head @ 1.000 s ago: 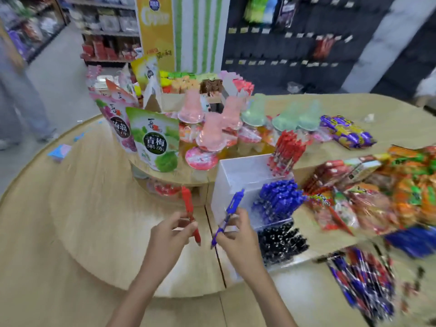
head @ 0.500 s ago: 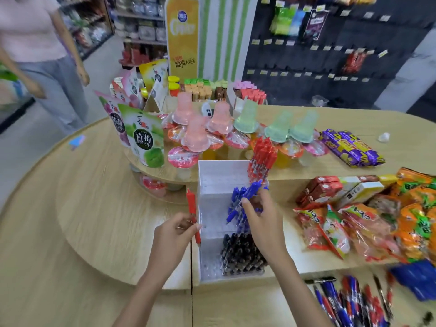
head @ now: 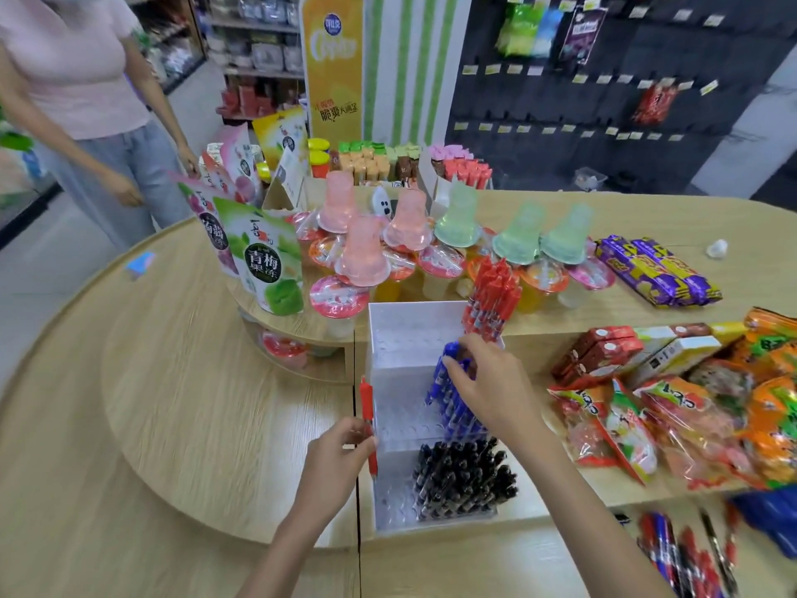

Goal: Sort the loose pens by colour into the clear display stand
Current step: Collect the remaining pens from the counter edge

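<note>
The tiered clear stand (head: 405,334) holds red, blue and black pens (head: 465,481). The left hand (head: 332,463) pinches a red pen (head: 367,407) upright; the right hand (head: 491,390) pinches a blue pen (head: 448,356).

Shop: snack packets (head: 673,407), price-tagged peg wall (head: 604,101), seemingly stocked shelves (head: 258,49).

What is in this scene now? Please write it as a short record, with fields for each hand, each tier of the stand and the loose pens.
left hand: holds a red pen upright beside the stand's left wall
right hand: grips a blue pen at the middle tier
display stand: clear, three tiers
back tier: red pens
middle tier: blue pens
front tier: black pens
loose pens: red, blue and black mixed, lower right, blurred
</note>
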